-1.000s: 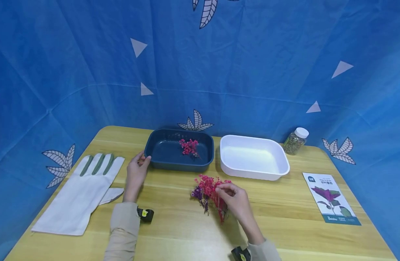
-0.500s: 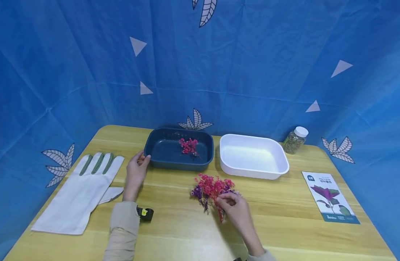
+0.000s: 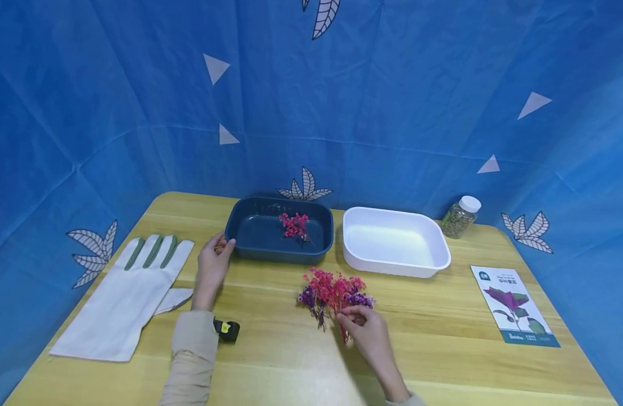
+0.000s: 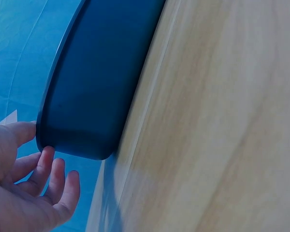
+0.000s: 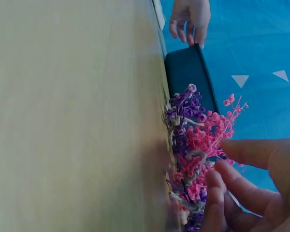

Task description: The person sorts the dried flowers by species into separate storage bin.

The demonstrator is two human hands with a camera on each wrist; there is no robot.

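Note:
My left hand holds the near left corner of a dark blue tray, thumb and index finger at its rim in the left wrist view. Inside that tray lies a small pink dried flower sprig. In front of the trays, a loose bunch of pink dried flowers lies on the table with purple dried flowers on both sides. My right hand pinches a pink sprig low among the stems, between thumb and index finger. Its other fingers are bent beneath.
To the right of the blue tray stands a white tray. A jar with a white lid is behind it, and a seed packet lies at the right. White gloves lie at the left. A blue curtain hangs behind.
My right hand has drawn slightly down toward me along the stems, and purple flowers right of the pink ones have come into view. The left hand stays at the blue tray's corner.

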